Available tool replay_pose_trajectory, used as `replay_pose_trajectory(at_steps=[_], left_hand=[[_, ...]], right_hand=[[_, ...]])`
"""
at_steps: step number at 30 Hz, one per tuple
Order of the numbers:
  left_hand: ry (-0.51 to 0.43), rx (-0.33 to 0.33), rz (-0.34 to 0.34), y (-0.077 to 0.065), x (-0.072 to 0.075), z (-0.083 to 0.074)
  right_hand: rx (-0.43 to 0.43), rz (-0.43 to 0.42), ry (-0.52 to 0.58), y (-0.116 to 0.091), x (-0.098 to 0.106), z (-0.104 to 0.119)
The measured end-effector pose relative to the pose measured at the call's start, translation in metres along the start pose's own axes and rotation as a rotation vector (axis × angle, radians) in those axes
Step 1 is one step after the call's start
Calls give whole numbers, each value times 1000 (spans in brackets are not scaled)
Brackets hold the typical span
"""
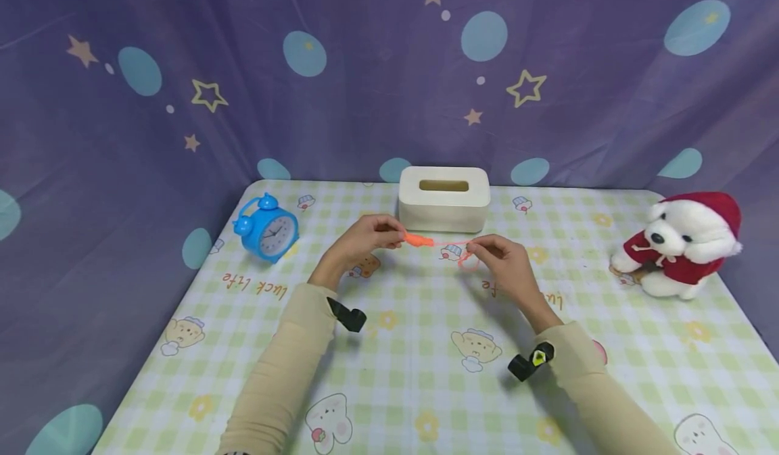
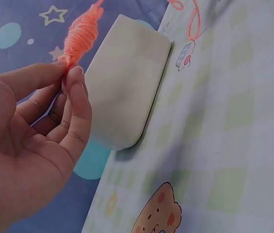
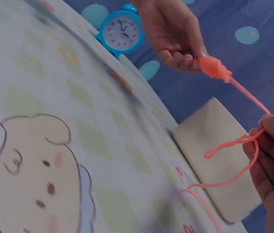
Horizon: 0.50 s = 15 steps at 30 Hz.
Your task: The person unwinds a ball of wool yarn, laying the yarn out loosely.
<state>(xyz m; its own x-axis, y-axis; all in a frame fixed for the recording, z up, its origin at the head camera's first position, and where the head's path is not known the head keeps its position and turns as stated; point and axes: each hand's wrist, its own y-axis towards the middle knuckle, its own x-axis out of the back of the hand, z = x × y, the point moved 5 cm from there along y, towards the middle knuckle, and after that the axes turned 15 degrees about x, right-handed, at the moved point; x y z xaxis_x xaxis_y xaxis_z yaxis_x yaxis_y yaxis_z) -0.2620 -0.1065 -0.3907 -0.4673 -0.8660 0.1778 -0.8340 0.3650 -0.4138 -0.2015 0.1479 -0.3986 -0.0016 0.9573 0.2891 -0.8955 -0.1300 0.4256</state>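
Head view: above the checked tabletop [image 1: 395, 374], a wound orange yarn bundle [image 1: 418, 240] is clamped at one end in the grip of the left hand [image 1: 367, 237]; its straight strand [image 1: 450, 243] is pinched in that of the right hand [image 1: 505, 261]. The cream slotted box [image 1: 443, 211] is seen just behind.

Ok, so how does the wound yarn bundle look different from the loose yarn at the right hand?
The yarn bundle is thick and wound, while the loose yarn is thin and hangs in loops. The left hand pinches the yarn bundle by one end; the right hand pinches the loose yarn. Both are orange.
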Motion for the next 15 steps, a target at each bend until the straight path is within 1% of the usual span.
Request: replay_pose_trajectory(at_steps=[3,6,9,12,15], left_hand=[[-3,-9,0,0,1,0],[-10,-5,7,1,2,1],[-16,-1,12,2,3,3],[-22,1,10,3,2,4],[-26,2,8,3,2,4]], right_hand=[[8,-15,-25,0,6,11],[-4,-25,-58,0,12,14],[-23,-38,-73,-2,17,11],[-37,-63,-65,-3,21,8],[-30,-86,-65,-4,25,6]])
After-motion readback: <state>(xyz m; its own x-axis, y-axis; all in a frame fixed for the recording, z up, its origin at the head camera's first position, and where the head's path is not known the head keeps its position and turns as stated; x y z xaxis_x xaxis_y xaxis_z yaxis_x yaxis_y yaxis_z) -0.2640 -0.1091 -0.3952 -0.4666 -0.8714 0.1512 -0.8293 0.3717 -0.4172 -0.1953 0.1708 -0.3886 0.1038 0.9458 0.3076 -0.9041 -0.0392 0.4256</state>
